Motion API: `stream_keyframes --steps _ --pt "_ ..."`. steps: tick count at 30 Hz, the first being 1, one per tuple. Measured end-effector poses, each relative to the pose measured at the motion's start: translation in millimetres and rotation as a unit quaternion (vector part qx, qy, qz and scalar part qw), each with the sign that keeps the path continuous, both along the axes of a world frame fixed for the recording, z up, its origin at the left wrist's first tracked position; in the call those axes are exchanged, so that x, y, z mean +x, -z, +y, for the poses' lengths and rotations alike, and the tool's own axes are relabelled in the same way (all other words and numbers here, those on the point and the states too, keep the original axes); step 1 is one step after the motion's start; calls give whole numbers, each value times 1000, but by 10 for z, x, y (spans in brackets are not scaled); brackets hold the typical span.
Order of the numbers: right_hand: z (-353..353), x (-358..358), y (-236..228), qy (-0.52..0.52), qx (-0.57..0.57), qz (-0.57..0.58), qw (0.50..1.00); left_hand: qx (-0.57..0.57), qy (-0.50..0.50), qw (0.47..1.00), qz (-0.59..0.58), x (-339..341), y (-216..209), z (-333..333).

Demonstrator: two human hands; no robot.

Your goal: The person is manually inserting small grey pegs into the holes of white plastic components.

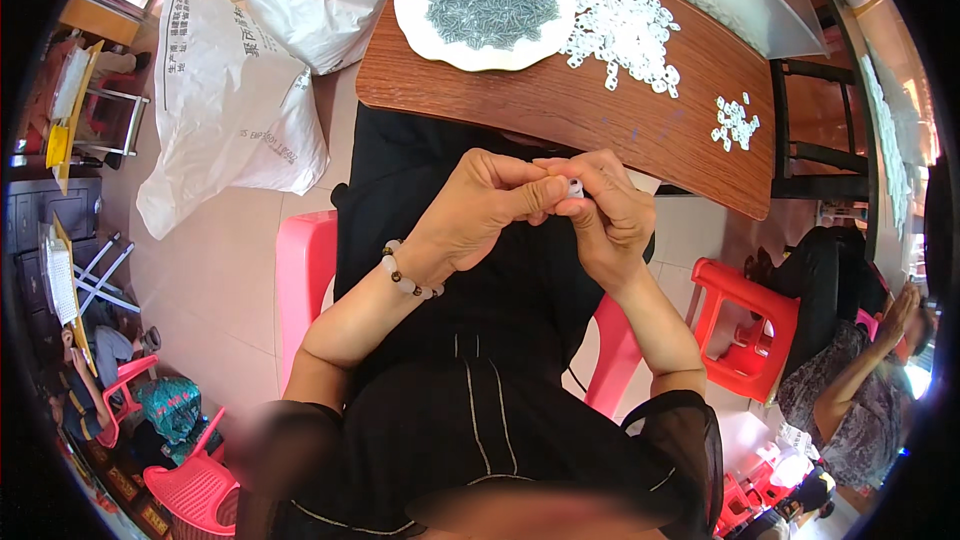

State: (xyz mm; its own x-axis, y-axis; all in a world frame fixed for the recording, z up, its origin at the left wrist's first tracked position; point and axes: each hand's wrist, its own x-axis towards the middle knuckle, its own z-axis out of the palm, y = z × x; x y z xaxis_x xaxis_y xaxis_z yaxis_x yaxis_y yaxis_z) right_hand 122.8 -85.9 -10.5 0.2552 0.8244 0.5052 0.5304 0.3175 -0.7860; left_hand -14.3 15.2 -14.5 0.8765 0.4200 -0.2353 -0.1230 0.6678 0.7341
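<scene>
While the left hand [470,210] and right hand [617,215] are pinching a small white plastic piece [575,188] between their fingertips, apparently steadying it, plated grey pins [490,6] are lying beyond, seemingly for easy reach.

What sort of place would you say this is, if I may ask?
Probably a small workshop: a plate of grey pieces, scattered white parts on a wooden table, and large white sacks.

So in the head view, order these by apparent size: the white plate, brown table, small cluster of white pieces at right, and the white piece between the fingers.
1. Brown table
2. White plate
3. Small cluster of white pieces
4. Held white piece, partly hidden
</scene>
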Motion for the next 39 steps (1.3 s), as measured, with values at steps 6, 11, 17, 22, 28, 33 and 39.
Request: stream_keyframes --steps 6,11,17,22,28,33,39 --pt "-1 -20 85 35 -4 6 999 6 -8 1000 14 37 21 0" --pt "31 89 87 -3 -19 91 996 8 -21 1000 2 165 47 1" --pt "103 206 181 -47 13 134 990 24 -35 999 -25 254 18 48" --pt "80 233 152 -79 -3 188 979 69 -49 996 -39 310 39 41" --pt "90 309 138 -66 -30 177 981 141 -81 986 -48 414 108 26" --pt "104 337 157 -51 -28 153 987 153 -72 985 -34 447 171 40" --pt "89 325 182 -40 -55 183 981 133 -86 987 -26 421 174 24"
